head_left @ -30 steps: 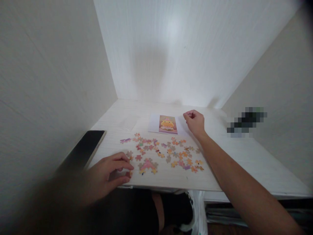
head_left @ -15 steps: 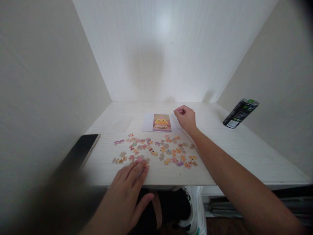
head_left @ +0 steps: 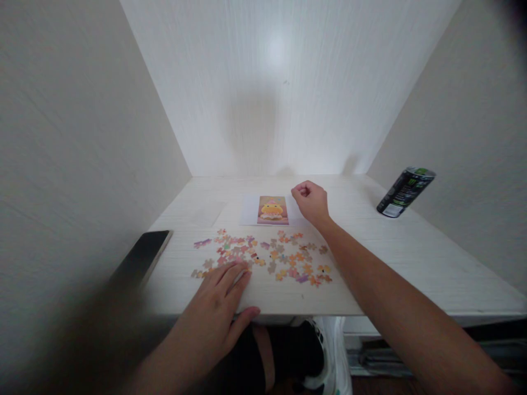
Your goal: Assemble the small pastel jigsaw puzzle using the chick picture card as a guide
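Several loose puzzle pieces [head_left: 280,255], pink, orange and tan, lie scattered over the white desk [head_left: 391,258]. My left hand [head_left: 220,307] lies flat near the front edge, fingers apart, its fingertips resting on the pieces at the left of the spread. My right hand [head_left: 310,202] is curled into a loose fist at the far side, beside a small reference picture [head_left: 272,210] of a yellow figure. Whether the fist holds a piece is hidden.
A dark phone or tablet [head_left: 142,258] lies at the desk's left edge. A black and green can [head_left: 404,192] stands at the right by the wall. Walls close the desk in on three sides. My knees and a shoe [head_left: 325,351] show below.
My left hand went from pinching at the left pieces to lying flat with its fingers spread over them. The right hand stayed by the picture. The view tilted slightly.
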`<state>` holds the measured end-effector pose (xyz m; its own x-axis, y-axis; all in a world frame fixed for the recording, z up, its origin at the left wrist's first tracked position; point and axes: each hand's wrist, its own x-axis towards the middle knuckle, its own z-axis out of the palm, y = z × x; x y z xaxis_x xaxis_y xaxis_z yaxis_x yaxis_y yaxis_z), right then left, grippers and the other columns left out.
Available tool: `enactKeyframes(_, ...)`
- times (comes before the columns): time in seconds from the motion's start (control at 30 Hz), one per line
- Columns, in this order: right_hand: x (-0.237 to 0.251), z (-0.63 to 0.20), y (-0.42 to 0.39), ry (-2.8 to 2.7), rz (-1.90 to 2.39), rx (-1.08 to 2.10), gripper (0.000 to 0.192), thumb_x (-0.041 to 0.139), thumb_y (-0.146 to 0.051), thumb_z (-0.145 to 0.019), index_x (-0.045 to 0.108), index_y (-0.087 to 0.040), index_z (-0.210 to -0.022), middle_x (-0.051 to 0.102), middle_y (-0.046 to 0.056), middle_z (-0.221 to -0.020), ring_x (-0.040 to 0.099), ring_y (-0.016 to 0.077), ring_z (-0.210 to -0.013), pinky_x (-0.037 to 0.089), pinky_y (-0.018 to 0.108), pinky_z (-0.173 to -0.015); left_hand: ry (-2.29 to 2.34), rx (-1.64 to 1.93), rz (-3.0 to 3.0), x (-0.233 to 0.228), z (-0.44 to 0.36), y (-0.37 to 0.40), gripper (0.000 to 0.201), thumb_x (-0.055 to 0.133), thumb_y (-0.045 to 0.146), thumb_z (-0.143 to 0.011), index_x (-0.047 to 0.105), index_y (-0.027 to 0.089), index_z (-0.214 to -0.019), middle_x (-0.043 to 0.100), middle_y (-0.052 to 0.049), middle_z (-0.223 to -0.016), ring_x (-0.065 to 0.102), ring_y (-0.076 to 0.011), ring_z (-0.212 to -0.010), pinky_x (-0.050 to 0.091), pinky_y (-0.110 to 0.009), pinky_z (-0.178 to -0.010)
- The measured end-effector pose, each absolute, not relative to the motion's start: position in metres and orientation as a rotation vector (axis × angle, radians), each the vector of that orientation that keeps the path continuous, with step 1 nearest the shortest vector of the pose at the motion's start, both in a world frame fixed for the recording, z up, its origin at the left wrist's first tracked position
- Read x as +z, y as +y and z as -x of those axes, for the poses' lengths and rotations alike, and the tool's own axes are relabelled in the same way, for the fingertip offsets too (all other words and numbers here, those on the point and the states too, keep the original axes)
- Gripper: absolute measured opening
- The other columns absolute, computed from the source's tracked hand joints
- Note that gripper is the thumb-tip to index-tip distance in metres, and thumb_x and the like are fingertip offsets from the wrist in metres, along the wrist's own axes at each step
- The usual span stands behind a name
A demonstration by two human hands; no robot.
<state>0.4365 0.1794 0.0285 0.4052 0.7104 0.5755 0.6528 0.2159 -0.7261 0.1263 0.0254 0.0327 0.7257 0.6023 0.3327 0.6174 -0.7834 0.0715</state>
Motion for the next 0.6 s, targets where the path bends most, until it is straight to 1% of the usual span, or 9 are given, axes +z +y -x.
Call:
enactKeyframes(0.1, 0.028, -0.437, 0.179, -1.289, 1.487, 0.058, 0.012, 0.059, -0.03, -0.075, 0.066, -0.02, -0.072, 0.066, 0.001, -0.065, 0.057, 0.0161, -0.06, 0.044, 0.03, -0.064, -1.067, -0.643, 2.871, 0.043, -0.122, 0.048, 0.04, 0.05, 0.036, -0.094, 0.058, 0.018, -0.128, 0.056, -0.015, -0.138, 0.05, -0.0316, -0.127, 0.043, -0.052, -0.106)
enactKeyframes(0.17, 0.028, -0.437, 0.178, -1.292, 1.488, 0.059, 0.013, 0.059, -0.031, -0.076, 0.066, -0.02, -0.072, 0.065, 0.001, -0.065, 0.057, 0.0162, -0.06, 0.044, 0.03, -0.063, -1.207, -0.677, 2.854, 0.053, -0.118, 0.077, 0.034, 0.047, 0.032, -0.096, 0.063, 0.019, -0.122, 0.061, -0.013, -0.131, 0.054, -0.0288, -0.122, 0.043, -0.049, -0.105)
enactKeyframes(0.23, 0.028, -0.437, 0.178, -1.299, 1.488, 0.056, 0.014, 0.059, -0.031, -0.076, 0.067, -0.02, -0.073, 0.065, 0.001, -0.064, 0.057, 0.0162, -0.06, 0.044, 0.03, -0.063, -1.364, -0.601, 2.86, 0.062, -0.113, 0.111, 0.033, 0.045, 0.032, -0.094, 0.067, 0.015, -0.114, 0.068, -0.013, -0.115, 0.062, -0.0276, -0.108, 0.047, -0.045, -0.099)
enactKeyframes(0.27, 0.028, -0.437, 0.177, -1.303, 1.491, 0.053, 0.014, 0.059, -0.031, -0.076, 0.067, -0.02, -0.073, 0.065, 0.001, -0.064, 0.057, 0.0162, -0.06, 0.043, 0.03, -0.063, -1.442, -0.535, 2.866, 0.065, -0.112, 0.127, 0.033, 0.047, 0.031, -0.093, 0.069, 0.015, -0.11, 0.069, -0.013, -0.108, 0.064, -0.0269, -0.1, 0.049, -0.042, -0.093)
enactKeyframes(0.37, 0.029, -0.438, 0.177, -1.298, 1.51, 0.045, 0.015, 0.06, -0.032, -0.076, 0.067, -0.019, -0.072, 0.065, 0.001, -0.064, 0.057, 0.0162, -0.059, 0.043, 0.03, -0.062, -1.428, -0.39, 2.975, 0.065, -0.112, 0.16, 0.03, 0.051, 0.031, -0.088, 0.074, 0.015, -0.1, 0.069, -0.012, -0.097, 0.066, -0.023, -0.083, 0.051, -0.034, -0.078)
enactKeyframes(0.47, 0.028, -0.439, 0.177, -1.287, 1.517, 0.048, 0.015, 0.061, -0.032, -0.075, 0.067, -0.019, -0.072, 0.065, 0.001, -0.064, 0.056, 0.0155, -0.058, 0.043, 0.029, -0.061, -1.335, -0.384, 3.001, 0.057, -0.115, 0.169, 0.027, 0.054, 0.03, -0.085, 0.077, 0.018, -0.092, 0.067, -0.009, -0.09, 0.064, -0.0196, -0.074, 0.048, -0.03, -0.072)
enactKeyframes(0.53, 0.028, -0.439, 0.177, -1.288, 1.512, 0.043, 0.015, 0.061, -0.032, -0.075, 0.067, -0.018, -0.073, 0.064, 0.001, -0.063, 0.055, 0.0148, -0.056, 0.042, 0.029, -0.06, -1.348, -0.407, 2.962, 0.052, -0.116, 0.167, 0.025, 0.054, 0.028, -0.084, 0.077, 0.02, -0.085, 0.067, -0.008, -0.087, 0.063, -0.0183, -0.071, 0.047, -0.029, -0.071)
enactKeyframes(0.6, 0.029, -0.437, 0.177, -1.295, 1.508, 0.035, 0.015, 0.061, -0.031, -0.075, 0.067, -0.018, -0.072, 0.064, 0.001, -0.062, 0.054, 0.0143, -0.056, 0.042, 0.029, -0.059, -1.406, -0.414, 2.935, 0.049, -0.114, 0.165, 0.024, 0.054, 0.027, -0.083, 0.078, 0.021, -0.082, 0.067, -0.007, -0.086, 0.063, -0.0178, -0.069, 0.046, -0.029, -0.069)
